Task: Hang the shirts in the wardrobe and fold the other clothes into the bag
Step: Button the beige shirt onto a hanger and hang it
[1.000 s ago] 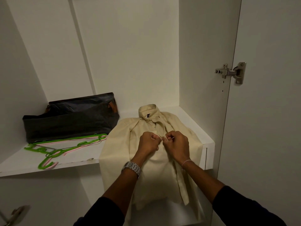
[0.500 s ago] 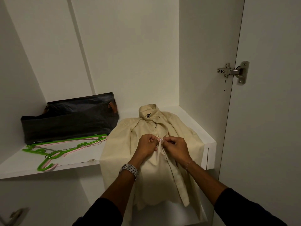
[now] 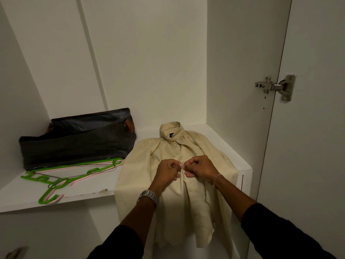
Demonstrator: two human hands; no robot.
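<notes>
right now both hands meet at the middle of the cream shirt [image 3: 168, 206], over its front opening. left hand [image 3: 167, 171] has its fingers curled tight, pinching the near edge of the cloth at the opening; right hand [image 3: 200, 168] is curled the same way, pinching the opposite edge, thumb and fingertips almost touching those of the left. what sits between the fingertips is too small to make out. a metal watch [image 3: 148, 196] rides the left wrist, a thin bracelet [image 3: 216, 179] the right, dark sleeves [image 3: 119, 243] further back.

the shirt lies face up on the white shelf [image 3: 74, 195], collar [image 3: 170, 132] away from the pinch toward the back wall, lower half spilling over the shelf's front edge below the hands and hanging down. its shoulders spread out to both sides of the pinch.

off to the left of the hands, a bunch of green and pink hangers [image 3: 61, 176] lies flat on the shelf, hooks pointing toward the front edge, just beside the shirt's left shoulder. beyond them, further left and back, the dark bag [image 3: 78, 141] stands against the wall with its top open, close to the shirt but apart from it.

up and to the right of the hands, a metal hinge [image 3: 276, 86] joins the wardrobe side to the open door [image 3: 313, 128].
</notes>
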